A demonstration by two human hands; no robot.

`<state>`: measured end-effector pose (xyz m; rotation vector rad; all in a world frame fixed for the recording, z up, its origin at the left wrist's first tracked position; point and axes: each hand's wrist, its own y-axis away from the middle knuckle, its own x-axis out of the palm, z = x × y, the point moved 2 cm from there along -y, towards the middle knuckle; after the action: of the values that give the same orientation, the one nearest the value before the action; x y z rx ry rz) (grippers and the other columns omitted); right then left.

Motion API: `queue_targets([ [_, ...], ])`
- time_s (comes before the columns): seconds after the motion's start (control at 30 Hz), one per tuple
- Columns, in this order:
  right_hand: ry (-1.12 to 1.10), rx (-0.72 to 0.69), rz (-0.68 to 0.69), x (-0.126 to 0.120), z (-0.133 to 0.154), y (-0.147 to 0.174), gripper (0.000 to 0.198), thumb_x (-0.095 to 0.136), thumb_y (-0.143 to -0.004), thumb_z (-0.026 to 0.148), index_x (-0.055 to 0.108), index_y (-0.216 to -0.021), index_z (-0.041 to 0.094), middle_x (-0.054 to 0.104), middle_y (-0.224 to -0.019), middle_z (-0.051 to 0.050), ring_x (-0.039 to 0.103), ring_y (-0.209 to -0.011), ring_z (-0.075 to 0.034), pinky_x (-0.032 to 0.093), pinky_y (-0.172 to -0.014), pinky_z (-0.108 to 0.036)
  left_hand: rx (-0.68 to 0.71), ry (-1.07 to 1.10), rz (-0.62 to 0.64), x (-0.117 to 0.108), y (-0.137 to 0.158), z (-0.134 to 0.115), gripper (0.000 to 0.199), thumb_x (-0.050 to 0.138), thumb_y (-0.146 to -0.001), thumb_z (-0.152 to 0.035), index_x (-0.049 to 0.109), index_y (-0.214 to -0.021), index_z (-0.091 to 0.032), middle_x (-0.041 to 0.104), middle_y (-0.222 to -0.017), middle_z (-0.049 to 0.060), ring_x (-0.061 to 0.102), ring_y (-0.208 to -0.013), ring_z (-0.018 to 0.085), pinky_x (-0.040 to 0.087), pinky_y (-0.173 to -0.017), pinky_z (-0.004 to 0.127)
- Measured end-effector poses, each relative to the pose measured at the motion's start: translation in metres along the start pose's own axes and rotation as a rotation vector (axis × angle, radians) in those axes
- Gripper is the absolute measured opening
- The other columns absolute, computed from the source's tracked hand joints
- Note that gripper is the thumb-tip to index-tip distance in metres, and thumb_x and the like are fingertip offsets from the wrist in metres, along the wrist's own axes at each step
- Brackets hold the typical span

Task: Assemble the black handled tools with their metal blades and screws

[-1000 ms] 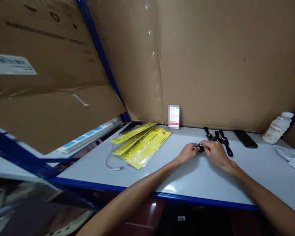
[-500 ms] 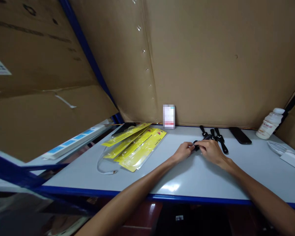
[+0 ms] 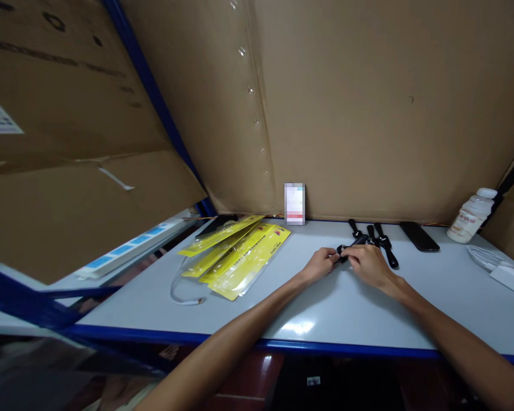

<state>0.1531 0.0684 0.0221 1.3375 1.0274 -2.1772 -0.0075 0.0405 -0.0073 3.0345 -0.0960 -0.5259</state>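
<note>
Reaching forward with both forearms (image 3: 248, 326) slanted inward, pinching a small black piece (image 3: 340, 251) between the fingers of the left hand (image 3: 320, 264) and right hand (image 3: 367, 264), right of the yellow packets (image 3: 245, 264).

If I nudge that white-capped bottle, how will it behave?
The white-capped bottle may tip, since it stands upright and is taller than wide. Being rounded, it would probably roll once down. Spilling seems unlikely, as the cap looks on.

The held piece (image 3: 340, 250) is black, the packages (image 3: 252, 260) dark-lettered yellow, the tabletop (image 3: 458, 279) pale grey.
</note>
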Motion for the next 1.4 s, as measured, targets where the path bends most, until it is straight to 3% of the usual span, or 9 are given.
queue_targets([
  [0.2, 0.114, 0.091, -0.025, -0.005, -0.0036, -0.0016, 0.034, 0.051, -0.089, 0.011, 0.076, -0.108, 0.025, 0.077, -0.101, -0.006, 0.071, -0.089, -0.023, 0.047, -0.075, -0.029, -0.01, -0.005, 0.003, 0.0, -0.0006, -0.0001, 0.027, 0.053, -0.086, -0.04, 0.051, -0.071, -0.019, 0.039, -0.046, -0.008, 0.034, -0.041, 0.008, 0.023, -0.046, 0.023],
  [0.33, 0.035, 0.044, -0.046, -0.0038, -0.004, -0.0011, 0.039, 0.05, -0.089, 0.009, 0.074, -0.114, 0.028, 0.077, -0.099, -0.004, 0.071, -0.089, -0.021, 0.048, -0.077, -0.028, -0.01, -0.009, 0.003, 0.0006, -0.0005, -0.0008, 0.027, 0.053, -0.086, -0.04, 0.051, -0.07, -0.019, 0.041, -0.047, -0.007, 0.035, -0.042, 0.009, 0.024, -0.046, 0.023],
  [0.47, -0.021, -0.021, -0.02, -0.0009, -0.0027, 0.0003, 0.039, 0.05, -0.087, 0.007, 0.077, -0.107, 0.028, 0.077, -0.099, -0.002, 0.071, -0.089, -0.02, 0.049, -0.079, -0.027, -0.011, -0.001, 0.0, -0.0001, 0.0018, -0.0027, 0.026, 0.052, -0.087, -0.04, 0.049, -0.07, -0.019, 0.039, -0.047, -0.008, 0.034, -0.042, 0.009, 0.025, -0.046, 0.023],
  [0.77, 0.095, 0.084, -0.027, -0.0045, -0.0055, -0.0008, 0.036, 0.051, -0.09, 0.011, 0.075, -0.113, 0.026, 0.077, -0.1, -0.005, 0.071, -0.091, -0.022, 0.048, -0.078, -0.028, -0.025, -0.002, 0.011, 0.0006, -0.0007, -0.0009, 0.024, 0.05, -0.087, -0.036, 0.05, -0.07, -0.019, 0.038, -0.046, -0.008, 0.033, -0.041, 0.009, 0.025, -0.046, 0.023],
  [0.9, 0.034, 0.042, -0.027, -0.0022, -0.0042, 0.0, 0.041, 0.048, -0.091, 0.011, 0.072, -0.12, 0.028, 0.077, -0.102, -0.004, 0.071, -0.092, -0.021, 0.049, -0.079, -0.028, -0.02, -0.003, 0.01, 0.0006, -0.0008, -0.0005, 0.024, 0.05, -0.087, -0.036, 0.049, -0.07, -0.019, 0.039, -0.046, -0.008, 0.035, -0.042, 0.009, 0.025, -0.046, 0.023],
  [1.03, 0.001, -0.02, -0.008, -0.0002, -0.0026, 0.0006, 0.041, 0.047, -0.09, 0.008, 0.075, -0.111, 0.028, 0.077, -0.102, -0.003, 0.071, -0.092, -0.02, 0.049, -0.079, -0.028, -0.011, -0.002, 0.008, 0.0, 0.0005, -0.001, 0.023, 0.05, -0.087, -0.037, 0.05, -0.072, -0.019, 0.038, -0.046, -0.008, 0.034, -0.042, 0.009, 0.025, -0.047, 0.023],
  [1.13, 0.055, 0.001, -0.001, -0.0019, -0.0025, 0.0001, 0.039, 0.048, -0.089, 0.007, 0.077, -0.105, 0.026, 0.077, -0.101, -0.003, 0.072, -0.091, -0.021, 0.049, -0.077, -0.028, -0.008, -0.007, 0.008, -0.0002, 0.0001, -0.0008, 0.024, 0.049, -0.087, -0.037, 0.05, -0.072, -0.019, 0.038, -0.046, -0.008, 0.034, -0.042, 0.009, 0.024, -0.047, 0.023],
  [1.27, 0.157, 0.074, -0.004, -0.0056, -0.003, -0.0007, 0.036, 0.05, -0.091, 0.01, 0.075, -0.112, 0.025, 0.077, -0.101, -0.005, 0.072, -0.09, -0.022, 0.049, -0.075, -0.028, 0.001, -0.02, 0.009, -0.0002, -0.0013, 0.0003, 0.025, 0.05, -0.085, -0.039, 0.05, -0.07, -0.019, 0.038, -0.046, -0.008, 0.033, -0.043, 0.009, 0.023, -0.048, 0.024],
  [1.4, 0.112, 0.0, -0.016, -0.0041, -0.0037, -0.0008, 0.04, 0.047, -0.092, 0.009, 0.074, -0.116, 0.027, 0.077, -0.102, -0.003, 0.072, -0.091, -0.019, 0.05, -0.077, -0.026, 0.011, -0.028, 0.012, -0.0005, -0.0006, -0.0001, 0.024, 0.05, -0.085, -0.038, 0.05, -0.07, -0.019, 0.037, -0.045, -0.008, 0.033, -0.043, 0.009, 0.022, -0.048, 0.024],
])
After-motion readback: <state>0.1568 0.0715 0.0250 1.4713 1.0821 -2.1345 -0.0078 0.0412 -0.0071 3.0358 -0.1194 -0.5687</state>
